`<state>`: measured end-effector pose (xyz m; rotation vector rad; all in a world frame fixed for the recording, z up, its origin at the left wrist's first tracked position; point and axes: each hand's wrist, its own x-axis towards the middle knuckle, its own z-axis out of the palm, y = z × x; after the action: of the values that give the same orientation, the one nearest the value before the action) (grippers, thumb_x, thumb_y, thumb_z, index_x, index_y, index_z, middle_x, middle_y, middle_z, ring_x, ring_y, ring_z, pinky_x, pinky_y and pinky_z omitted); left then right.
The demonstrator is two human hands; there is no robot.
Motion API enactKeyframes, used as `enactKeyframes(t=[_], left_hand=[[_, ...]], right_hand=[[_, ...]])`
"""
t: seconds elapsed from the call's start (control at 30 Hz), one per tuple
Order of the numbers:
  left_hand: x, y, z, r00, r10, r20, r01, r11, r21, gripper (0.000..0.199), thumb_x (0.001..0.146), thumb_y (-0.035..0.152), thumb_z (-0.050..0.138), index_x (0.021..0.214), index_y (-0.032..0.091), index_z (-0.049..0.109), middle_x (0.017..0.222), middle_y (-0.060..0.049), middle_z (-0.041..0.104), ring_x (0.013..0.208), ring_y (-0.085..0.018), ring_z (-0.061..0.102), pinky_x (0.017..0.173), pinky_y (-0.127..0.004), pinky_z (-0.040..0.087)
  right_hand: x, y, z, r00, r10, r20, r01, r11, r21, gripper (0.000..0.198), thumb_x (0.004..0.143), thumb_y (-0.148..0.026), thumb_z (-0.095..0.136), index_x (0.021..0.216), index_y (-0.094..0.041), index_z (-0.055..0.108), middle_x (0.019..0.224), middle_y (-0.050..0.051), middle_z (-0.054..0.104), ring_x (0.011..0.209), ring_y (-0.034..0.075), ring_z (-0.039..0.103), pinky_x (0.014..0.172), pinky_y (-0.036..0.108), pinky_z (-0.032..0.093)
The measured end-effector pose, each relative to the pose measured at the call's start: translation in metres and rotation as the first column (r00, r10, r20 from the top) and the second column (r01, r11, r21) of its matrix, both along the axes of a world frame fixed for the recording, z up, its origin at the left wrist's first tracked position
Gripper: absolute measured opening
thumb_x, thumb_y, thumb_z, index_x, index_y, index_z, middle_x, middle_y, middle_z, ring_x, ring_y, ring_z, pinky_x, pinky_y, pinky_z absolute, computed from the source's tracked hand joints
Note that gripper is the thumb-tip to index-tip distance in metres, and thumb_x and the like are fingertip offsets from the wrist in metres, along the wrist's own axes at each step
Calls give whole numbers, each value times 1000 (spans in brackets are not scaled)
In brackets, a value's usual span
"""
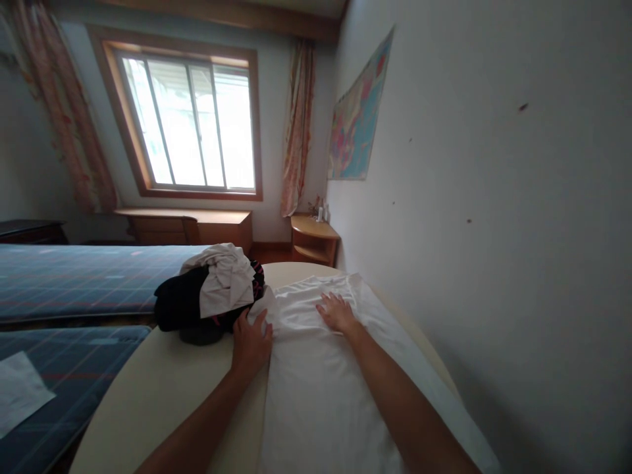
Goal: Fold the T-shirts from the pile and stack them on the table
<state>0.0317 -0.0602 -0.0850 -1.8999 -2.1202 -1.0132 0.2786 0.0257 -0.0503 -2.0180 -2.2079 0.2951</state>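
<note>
A white cloth garment (320,395) lies spread along the round cream table (182,395), with wrinkles toward its far end. My right hand (338,313) rests on the far part of the garment, palm down and fingers spread. At the garment's left edge is my left hand (253,342), fingers apart, touching a small white flap of the cloth that sticks out there. Just beyond my left hand sits a heap of dark clothes (182,299) with a crumpled light grey cloth (227,276) on top.
A white wall (494,296) runs close along the table's right side. Blue plaid mattresses (89,280) lie to the left, one with a white sheet (22,392) on it. A wooden corner shelf (316,227) and a low desk (222,220) stand at the back under the window.
</note>
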Motion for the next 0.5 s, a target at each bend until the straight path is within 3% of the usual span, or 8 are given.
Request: enactKeyframes(t=[0.13, 0.23, 0.37, 0.5], left_hand=[[-6, -1, 3, 998, 54, -11, -55, 989, -137, 35, 91, 30, 51, 123, 24, 64, 130, -12, 56, 115, -31, 55, 98, -46, 43], [-7, 0, 5, 999, 51, -4, -51, 986, -160, 36, 92, 23, 47, 124, 19, 62, 128, -14, 58, 112, -30, 58, 98, -45, 43], [-5, 6, 4, 999, -9, 52, 12, 999, -49, 45, 88, 12, 47, 132, 15, 55, 134, -16, 52, 121, -29, 54, 105, -43, 42], [-4, 10, 5, 980, -116, 163, 102, 991, 92, 62, 81, 4, 48, 141, 20, 46, 144, -11, 44, 133, -26, 45, 110, -39, 41]], right_hand=[[-10, 25, -6, 1000, -30, -6, 30, 999, -44, 67, 95, -64, 27, 153, -32, 26, 163, 8, 18, 147, 37, 14, 113, 62, 12], [-14, 39, -13, 997, -82, 0, 82, 995, -50, 70, 93, -68, 26, 154, -33, 25, 164, 7, 12, 147, 40, 6, 112, 65, 4], [-14, 50, -18, 992, -130, 7, 130, 991, -30, 72, 93, -69, 25, 154, -31, 25, 164, 9, 11, 147, 41, 4, 111, 66, 2], [-10, 49, -17, 994, -107, -10, 107, 994, -17, 70, 93, -66, 28, 153, -30, 28, 163, 9, 13, 147, 42, 7, 110, 67, 5]])
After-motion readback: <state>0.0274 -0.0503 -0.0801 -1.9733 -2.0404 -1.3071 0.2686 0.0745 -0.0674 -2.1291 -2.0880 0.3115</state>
